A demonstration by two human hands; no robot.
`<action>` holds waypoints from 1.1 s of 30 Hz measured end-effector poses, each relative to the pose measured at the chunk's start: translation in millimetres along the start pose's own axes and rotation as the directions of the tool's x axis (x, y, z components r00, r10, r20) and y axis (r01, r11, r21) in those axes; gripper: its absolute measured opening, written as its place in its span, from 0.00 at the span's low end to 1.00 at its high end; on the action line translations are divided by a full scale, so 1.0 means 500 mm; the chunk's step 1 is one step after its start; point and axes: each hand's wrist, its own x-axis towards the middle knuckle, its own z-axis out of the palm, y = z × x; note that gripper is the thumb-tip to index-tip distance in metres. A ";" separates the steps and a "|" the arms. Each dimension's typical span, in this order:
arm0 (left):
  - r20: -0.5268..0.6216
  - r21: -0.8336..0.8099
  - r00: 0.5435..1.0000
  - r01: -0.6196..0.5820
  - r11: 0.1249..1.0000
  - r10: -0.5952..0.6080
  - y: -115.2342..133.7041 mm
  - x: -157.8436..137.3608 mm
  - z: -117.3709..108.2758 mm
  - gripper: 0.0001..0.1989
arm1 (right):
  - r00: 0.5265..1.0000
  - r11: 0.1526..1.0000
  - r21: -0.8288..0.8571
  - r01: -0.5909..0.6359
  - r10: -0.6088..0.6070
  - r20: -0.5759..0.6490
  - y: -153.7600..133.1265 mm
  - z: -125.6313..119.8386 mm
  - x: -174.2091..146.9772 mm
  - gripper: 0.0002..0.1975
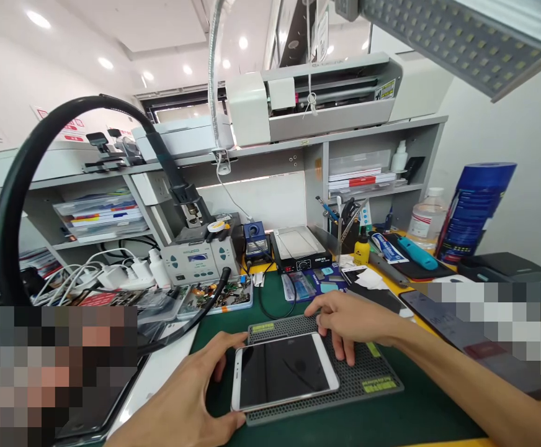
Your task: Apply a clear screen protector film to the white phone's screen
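Observation:
A white-framed tablet [284, 372] with a dark screen lies face up on a grey perforated mat [363, 360] on the green work surface. My left hand [191, 391] spans the tablet's left edge, its thumb by the near corner and a finger by the far corner, widely spread. Whether it touches the tablet or only the mat, I cannot tell. Over the mat's far right part is my right hand [349, 323], index finger stretched to the mat's far edge and the other fingers bent downward, apart. Nothing shows between its fingers.
A hot-air station [200, 257], its black hose [14, 186] arching at left, stands behind a tray of small parts [214, 295]. A heating plate [301, 248], a yellow bottle [362, 248] and a blue roll [478, 211] are farther back. Blurred blocks cover both sides.

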 end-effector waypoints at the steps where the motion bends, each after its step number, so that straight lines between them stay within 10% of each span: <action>1: 0.001 0.003 1.000 0.006 1.000 -0.006 0.001 0.000 0.000 0.40 | 1.000 1.000 0.012 0.001 -0.001 0.002 0.003 0.000 0.002 0.18; 33: 0.020 -0.015 0.997 0.074 0.997 -0.074 0.019 0.001 -0.006 0.41 | 0.999 0.998 -0.044 0.038 -0.040 -0.028 -0.015 0.008 -0.017 0.05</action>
